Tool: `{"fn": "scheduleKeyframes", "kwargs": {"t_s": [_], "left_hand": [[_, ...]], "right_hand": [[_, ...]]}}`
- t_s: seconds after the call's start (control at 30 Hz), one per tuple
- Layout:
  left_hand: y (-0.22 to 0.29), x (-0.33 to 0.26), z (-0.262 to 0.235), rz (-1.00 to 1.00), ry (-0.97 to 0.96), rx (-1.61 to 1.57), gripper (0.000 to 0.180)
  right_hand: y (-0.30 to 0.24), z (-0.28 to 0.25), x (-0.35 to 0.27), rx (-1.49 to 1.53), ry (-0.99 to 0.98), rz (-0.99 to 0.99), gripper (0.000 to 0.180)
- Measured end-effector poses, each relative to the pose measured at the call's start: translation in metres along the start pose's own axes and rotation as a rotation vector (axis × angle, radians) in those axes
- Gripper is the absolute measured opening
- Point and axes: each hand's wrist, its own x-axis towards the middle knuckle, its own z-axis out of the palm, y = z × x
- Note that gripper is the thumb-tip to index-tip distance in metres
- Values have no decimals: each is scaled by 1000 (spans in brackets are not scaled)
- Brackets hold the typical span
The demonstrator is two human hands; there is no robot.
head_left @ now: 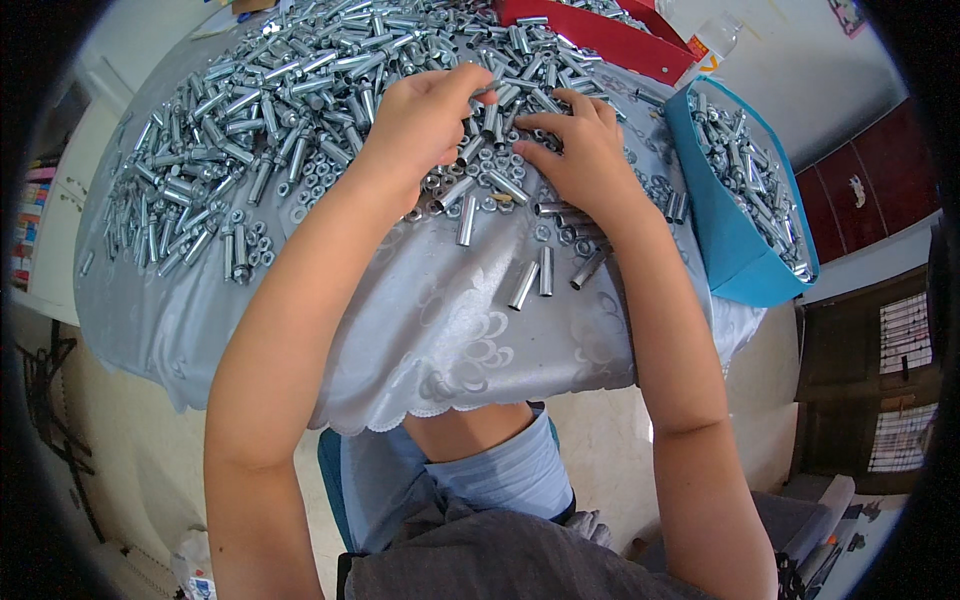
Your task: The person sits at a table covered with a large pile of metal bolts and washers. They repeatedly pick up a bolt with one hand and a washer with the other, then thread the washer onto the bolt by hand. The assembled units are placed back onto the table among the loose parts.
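A big heap of silvery metal anchor bolts and sleeves [270, 75] covers the far part of the table. At the heap's near edge, my left hand [425, 120] is closed in a pinch; a small bit of metal shows at its fingertips, its kind unclear. Just to the right, my right hand [582, 150] has its thumb and fingers apart, reaching down to the loose parts with nothing visible in its grasp. Hex nuts [318, 178] and washers lie below and between the hands. Several short metal tubes [467, 220] rest nearer to me on the cloth.
A teal fabric bin [745, 250] filled with assembled anchor bolts stands at the table's right edge. Behind it are a red box [610, 40] and a clear plastic bottle [716, 40]. The silvery tablecloth [400, 340] hangs over the near edge, above my lap.
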Motion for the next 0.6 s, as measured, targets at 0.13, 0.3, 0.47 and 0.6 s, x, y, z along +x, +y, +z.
{"fn": "scheduleKeyframes", "kwargs": {"t_s": [0.13,0.3,0.47,0.6], "left_hand": [[1,0,-1,-20,15,4,29],[1,0,-1,-5,2,19,29],[0,1,-2,-15,11,42,28],[-1,2,-3,-1,-10,41,28]], "right_hand": [[5,3,2,33,-10,-12,24],[4,3,3,83,-5,3,17],[5,2,1,121,-9,-3,16],[6,-6,4,158,-19,32,16]]}}
